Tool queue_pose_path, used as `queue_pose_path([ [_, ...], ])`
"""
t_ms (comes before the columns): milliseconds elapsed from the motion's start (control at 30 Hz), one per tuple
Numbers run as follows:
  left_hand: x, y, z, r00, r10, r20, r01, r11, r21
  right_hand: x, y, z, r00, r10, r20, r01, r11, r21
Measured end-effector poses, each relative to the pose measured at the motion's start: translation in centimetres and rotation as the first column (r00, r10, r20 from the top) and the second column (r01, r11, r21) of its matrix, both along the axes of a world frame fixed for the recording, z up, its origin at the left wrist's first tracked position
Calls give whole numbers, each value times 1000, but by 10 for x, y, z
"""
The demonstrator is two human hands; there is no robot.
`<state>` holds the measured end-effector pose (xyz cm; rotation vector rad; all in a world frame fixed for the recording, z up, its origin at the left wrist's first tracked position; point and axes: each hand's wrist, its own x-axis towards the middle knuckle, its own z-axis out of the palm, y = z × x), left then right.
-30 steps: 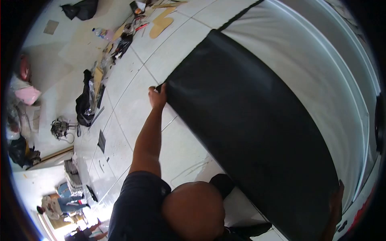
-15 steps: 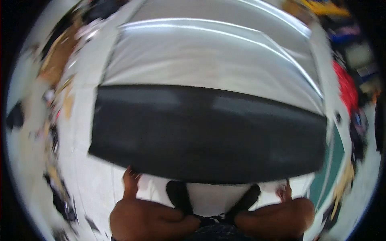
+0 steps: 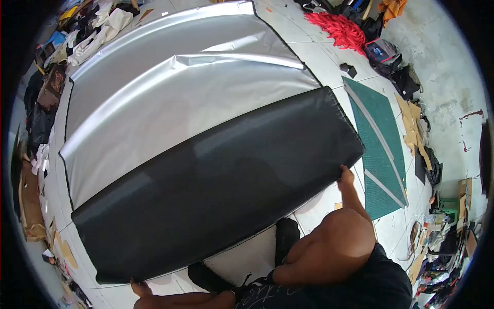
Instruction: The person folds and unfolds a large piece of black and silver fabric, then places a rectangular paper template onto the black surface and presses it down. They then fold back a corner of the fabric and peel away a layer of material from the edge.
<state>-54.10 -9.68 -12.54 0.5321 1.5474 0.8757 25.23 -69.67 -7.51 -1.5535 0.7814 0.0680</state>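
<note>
A large sheet lies spread on the tiled floor, silver (image 3: 170,87) on its upper face. Its near part is folded back, showing the black underside (image 3: 216,180). My left hand (image 3: 139,286) grips the near left corner of the black fold. My right hand (image 3: 346,176) grips its near right corner. My knees and black shoes (image 3: 286,238) are just below the fold's edge.
A green cutting mat (image 3: 378,149) lies on the floor right of the sheet. Red cord (image 3: 339,28), bags and cardboard pieces crowd the far right. Piles of cloth and clutter (image 3: 98,26) line the left edge.
The view has swung from the sheet's left end toward its right end. Both hands keep hold of the black fold's corners, and more of the silver face shows beyond it.
</note>
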Motion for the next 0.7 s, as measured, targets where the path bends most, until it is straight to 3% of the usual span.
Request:
queue_pose_path([
  [100,12,4,19,989,116,-93,-121,991,-57,35,-56,-30,997,46,61,-51,996,72],
  [133,29,-4,37,987,150,-54,-149,989,24,37,-54,-19,997,-23,71,13,991,134],
  [167,8,4,26,998,23,55,-25,999,43,37,-61,-10,988,37,153,-65,981,183],
  [200,-4,4,24,995,94,-33,-91,993,78,30,-76,-1,966,67,251,-107,983,150],
  [233,-10,1,29,991,117,-63,-112,990,84,27,-65,25,989,0,150,-25,985,168],
  [267,-13,-4,41,990,112,-89,-104,991,87,33,-95,20,971,129,201,-170,965,201],
  [300,-21,-9,54,988,99,-117,-89,992,89,33,-101,34,975,117,188,-154,968,199],
  [333,-31,-15,68,986,82,-145,-69,993,94,32,-108,49,974,124,191,-178,936,304],
  [367,-37,-24,84,983,57,-174,-40,994,99,23,-118,70,977,120,175,-166,947,276],
  [400,-38,-28,104,978,26,-208,-4,994,108,25,-131,86,942,240,233,-301,913,275],
  [467,-36,-30,149,955,-56,-293,96,988,125,28,-130,136,954,232,191,-282,910,304],
  [500,-33,-23,170,932,-97,-349,157,977,147,28,-109,169,958,201,204,-237,956,171],
  [533,-17,-15,186,921,-104,-376,182,967,179,50,-117,174,910,304,283,-362,914,184],
  [567,41,-11,211,931,90,-353,27,950,312,69,-116,182,892,351,285,-397,909,123],
  [633,11,52,199,873,-79,-481,259,912,319,105,-86,188,874,417,248,-428,904,-12],
  [667,39,74,199,906,-24,-423,209,895,395,126,-65,188,877,433,208,-425,901,-84],
  [700,73,93,203,940,-70,-333,214,882,419,145,-41,179,817,541,199,-531,841,-107],
])
